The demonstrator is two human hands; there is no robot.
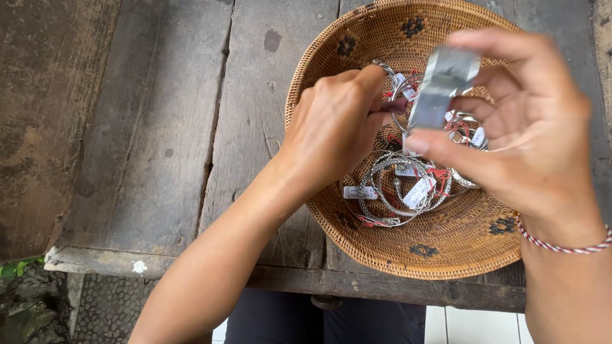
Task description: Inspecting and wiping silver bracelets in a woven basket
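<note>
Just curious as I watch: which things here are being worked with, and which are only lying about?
In use: left hand, right hand, wide silver cuff, basket.
Lying about: tagged silver bracelets, wooden table, plants.

Small white tags [417, 191], seemingly paper, among bracelets [392, 188].

Both forearms are bare to the hands [331, 124], the right hand [535, 134] has a thin red-and-white twisted cord bracelet [564, 245] around its wrist, and dark trousers [319, 322] cover the lap below.
</note>
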